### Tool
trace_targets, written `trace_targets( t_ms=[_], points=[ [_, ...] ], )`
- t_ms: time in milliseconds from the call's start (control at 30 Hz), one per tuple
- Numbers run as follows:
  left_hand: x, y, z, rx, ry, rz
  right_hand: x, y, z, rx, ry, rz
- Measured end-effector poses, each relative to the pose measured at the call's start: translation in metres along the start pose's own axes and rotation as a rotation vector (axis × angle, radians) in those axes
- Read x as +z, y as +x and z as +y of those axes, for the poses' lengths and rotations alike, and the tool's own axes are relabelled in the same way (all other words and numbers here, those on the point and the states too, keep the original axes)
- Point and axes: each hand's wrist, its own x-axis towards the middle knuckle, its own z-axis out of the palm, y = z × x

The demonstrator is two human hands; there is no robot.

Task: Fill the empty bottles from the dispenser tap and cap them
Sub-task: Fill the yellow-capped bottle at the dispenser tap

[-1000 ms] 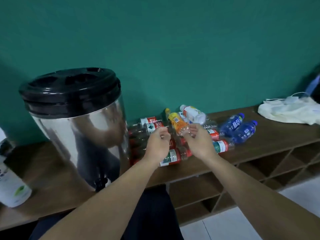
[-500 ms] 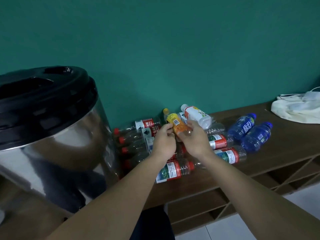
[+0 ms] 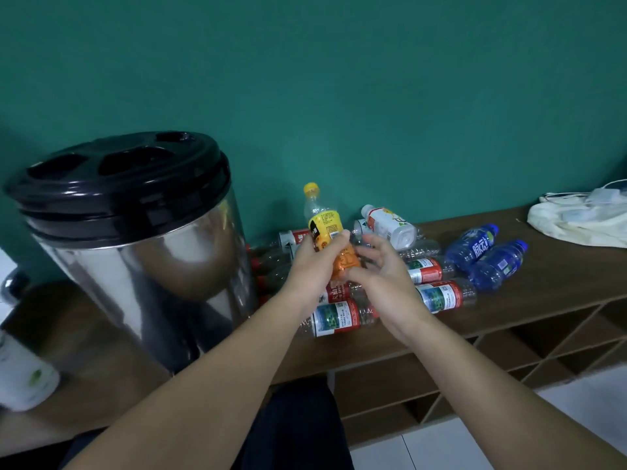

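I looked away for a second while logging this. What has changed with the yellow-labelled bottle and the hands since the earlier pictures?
The yellow-labelled bottle lay in the pile; now it is lifted clear and stands nearly upright, cap on top. The left hand has closed its grip round the bottle's body, and the right hand has opened beside its lower end. The other bottles, such as the blue bottles, still lie on the shelf beside the dispenser.

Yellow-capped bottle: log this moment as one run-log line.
stage: pickup | yellow-capped bottle: upright, cap on, lifted | left hand: grips it | right hand: fingers loosely spread at its base | dispenser: left
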Motion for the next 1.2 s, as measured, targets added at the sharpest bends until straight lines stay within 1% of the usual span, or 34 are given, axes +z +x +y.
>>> trace_targets(
  t_ms=[33, 100, 167, 267, 367, 500, 633, 733, 833, 933, 1067, 1200],
  points=[
    [-0.005, -0.010, 0.004, 0.008, -0.016, -0.006, 0.002, -0.006, -0.009, -0.006, 0.020, 0.001],
    [-0.017, -0.033, 0.010, 0.038, 0.042, -0.024, 0.006, -0.017, -0.031, -0.060, -0.029, 0.051],
    [-0.030, -0.060, 0.012, 0.072, 0.173, -0.044, 0.012, -0.026, -0.052, -0.125, -0.155, 0.098],
    [-0.046, -0.101, 0.011, 0.111, 0.347, -0.065, 0.026, -0.038, -0.077, -0.187, -0.376, 0.073],
    [-0.060, -0.135, 0.009, 0.173, 0.449, -0.032, 0.042, -0.053, -0.095, -0.246, -0.600, 0.049],
    [-0.077, -0.164, 0.003, 0.274, 0.553, 0.024, 0.059, -0.077, -0.116, -0.371, -0.821, 0.102],
    [-0.097, -0.180, 0.007, 0.349, 0.645, 0.045, 0.069, -0.094, -0.134, -0.379, -1.009, 0.111],
    [-0.111, -0.191, 0.013, 0.379, 0.621, 0.025, 0.075, -0.105, -0.142, -0.397, -0.990, 0.025],
    [-0.121, -0.202, 0.017, 0.360, 0.532, -0.051, 0.082, -0.120, -0.147, -0.512, -0.909, -0.056],
    [-0.136, -0.213, 0.017, 0.322, 0.410, -0.143, 0.084, -0.140, -0.155, -0.597, -0.973, -0.239],
    [-0.162, -0.230, 0.011, 0.236, 0.347, -0.315, 0.079, -0.162, -0.162, -0.581, -1.162, -0.452],
    [-0.185, -0.240, 0.001, 0.166, 0.320, -0.464, 0.079, -0.173, -0.155, -0.560, -1.160, -0.619]
  ],
)
